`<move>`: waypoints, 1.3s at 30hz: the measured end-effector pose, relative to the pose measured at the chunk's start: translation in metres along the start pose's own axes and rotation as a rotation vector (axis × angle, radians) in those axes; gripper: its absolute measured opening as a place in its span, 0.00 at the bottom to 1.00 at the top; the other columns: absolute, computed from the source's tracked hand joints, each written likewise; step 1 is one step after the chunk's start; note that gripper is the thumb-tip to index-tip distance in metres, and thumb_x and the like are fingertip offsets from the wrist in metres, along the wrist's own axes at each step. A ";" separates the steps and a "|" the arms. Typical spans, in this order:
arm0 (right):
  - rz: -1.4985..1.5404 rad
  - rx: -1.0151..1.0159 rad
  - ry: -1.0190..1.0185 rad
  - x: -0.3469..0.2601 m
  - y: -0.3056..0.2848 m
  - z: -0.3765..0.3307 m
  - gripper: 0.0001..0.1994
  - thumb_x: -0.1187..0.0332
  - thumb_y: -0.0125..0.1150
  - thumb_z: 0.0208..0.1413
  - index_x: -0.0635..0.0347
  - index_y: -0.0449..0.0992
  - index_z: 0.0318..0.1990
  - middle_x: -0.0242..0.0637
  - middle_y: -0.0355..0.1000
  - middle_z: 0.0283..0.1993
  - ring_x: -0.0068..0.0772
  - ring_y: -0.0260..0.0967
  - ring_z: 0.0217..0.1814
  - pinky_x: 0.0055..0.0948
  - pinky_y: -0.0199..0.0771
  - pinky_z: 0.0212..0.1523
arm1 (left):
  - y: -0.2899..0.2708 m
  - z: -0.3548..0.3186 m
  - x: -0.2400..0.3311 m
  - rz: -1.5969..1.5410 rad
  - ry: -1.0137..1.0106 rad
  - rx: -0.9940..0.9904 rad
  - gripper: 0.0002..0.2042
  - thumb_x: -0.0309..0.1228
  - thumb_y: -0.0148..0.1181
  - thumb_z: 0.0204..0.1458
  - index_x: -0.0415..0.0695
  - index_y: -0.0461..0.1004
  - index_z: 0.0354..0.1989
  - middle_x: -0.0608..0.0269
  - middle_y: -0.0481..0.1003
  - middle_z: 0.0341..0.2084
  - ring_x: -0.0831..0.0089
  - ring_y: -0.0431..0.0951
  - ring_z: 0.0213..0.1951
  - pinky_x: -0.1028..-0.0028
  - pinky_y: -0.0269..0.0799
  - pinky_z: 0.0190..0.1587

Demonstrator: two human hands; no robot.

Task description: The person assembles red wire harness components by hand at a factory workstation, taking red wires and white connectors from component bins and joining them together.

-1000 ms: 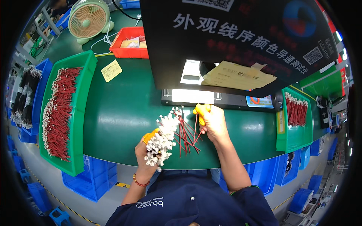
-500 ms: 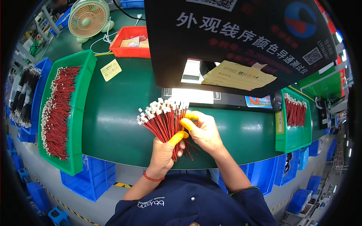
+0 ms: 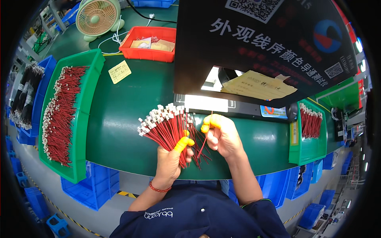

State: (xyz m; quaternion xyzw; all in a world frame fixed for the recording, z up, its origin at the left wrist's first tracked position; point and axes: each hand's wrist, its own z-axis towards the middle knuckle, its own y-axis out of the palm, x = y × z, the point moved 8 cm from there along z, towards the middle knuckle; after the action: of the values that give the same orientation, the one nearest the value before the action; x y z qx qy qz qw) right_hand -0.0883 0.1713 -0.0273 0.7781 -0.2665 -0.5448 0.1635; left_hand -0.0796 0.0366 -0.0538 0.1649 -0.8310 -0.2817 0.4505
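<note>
A fanned bunch of red wires with white connectors (image 3: 164,129) is gripped in my left hand (image 3: 170,160), whose thumb and finger wear yellow finger cots. The connector ends point away from me, and the loose ends hang below the fist. Just right of the bunch, my right hand (image 3: 226,139), with yellow cots too, pinches a single red wire (image 3: 203,146) between thumb and forefinger. That wire's lower end slants down toward the bunch; its upper end is mostly hidden by the fingers. Both hands are above the green table (image 3: 127,127), in front of a bright white lit plate (image 3: 206,104).
A large black machine housing (image 3: 238,51) overhangs the far side. Green bins of red wires stand at left (image 3: 81,146) and right (image 3: 313,148). Farther back are a red bin (image 3: 147,55), a yellow note (image 3: 120,72) and a fan (image 3: 97,19). Blue crates (image 3: 93,186) sit below the table edge.
My right hand has drawn away from the bunch to the right, now with one red wire pinched apart from the others. My left hand keeps its hold. The view has shifted slightly.
</note>
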 end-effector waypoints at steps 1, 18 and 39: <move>0.051 -0.005 0.061 0.002 -0.001 0.001 0.09 0.65 0.46 0.54 0.63 0.68 0.30 0.34 0.66 0.23 0.16 0.52 0.10 0.16 0.53 0.07 | -0.002 0.000 0.004 -0.011 0.031 -0.037 0.09 0.25 0.52 0.49 0.37 0.68 0.38 0.60 0.72 0.25 0.79 0.70 0.19 0.83 0.65 0.14; -0.545 0.127 -0.114 0.000 0.014 -0.006 0.11 0.64 0.52 0.50 0.65 0.71 0.31 0.31 0.63 0.15 0.15 0.52 0.08 0.15 0.51 0.08 | 0.007 0.002 -0.011 -0.025 -0.006 -0.052 0.09 0.22 0.54 0.46 0.36 0.69 0.37 0.61 0.71 0.24 0.78 0.71 0.20 0.82 0.68 0.14; -0.661 0.073 -0.332 -0.011 0.008 -0.005 0.13 0.64 0.53 0.51 0.69 0.70 0.34 0.35 0.67 0.26 0.22 0.63 0.22 0.21 0.67 0.26 | 0.010 0.000 -0.013 0.002 -0.029 -0.043 0.07 0.21 0.56 0.45 0.36 0.69 0.34 0.62 0.71 0.23 0.78 0.72 0.21 0.81 0.69 0.16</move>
State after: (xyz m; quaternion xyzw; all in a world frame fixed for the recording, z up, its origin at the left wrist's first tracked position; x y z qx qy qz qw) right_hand -0.0888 0.1711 -0.0126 0.7286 -0.0428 -0.6770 -0.0946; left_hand -0.0730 0.0517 -0.0560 0.1502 -0.8313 -0.3011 0.4423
